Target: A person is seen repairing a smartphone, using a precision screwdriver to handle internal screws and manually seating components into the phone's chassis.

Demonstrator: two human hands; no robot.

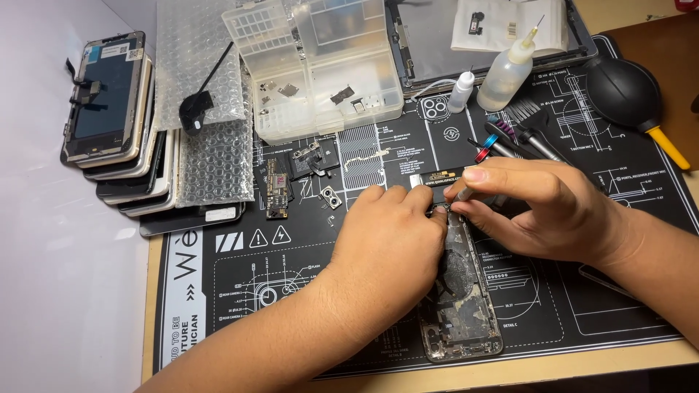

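Opened phone housing (pixel 462 309) flat on the black repair mat (pixel 582 291), near the front edge, stripped interior facing up. Left hand (pixel 386 247) resting over its upper left part, fingers curled down onto the top edge of the frame and pressing there. Right hand (pixel 542 207) just beside it, coming in from the right, thumb and forefinger pinched closed on a slim metal tool (pixel 466 193), probably a small screwdriver, though the tip is hidden between the two hands. Both hands touching or nearly so at the top of the housing.

Behind them on the mat: loose circuit board (pixel 276 191), small camera module (pixel 331 196), clear parts box (pixel 320 65), two squeeze bottles (pixel 510 69), black air blower (pixel 626 94) with yellow nozzle. Stack of phone screens (pixel 116 124) at far left beside bubble wrap (pixel 211 164).
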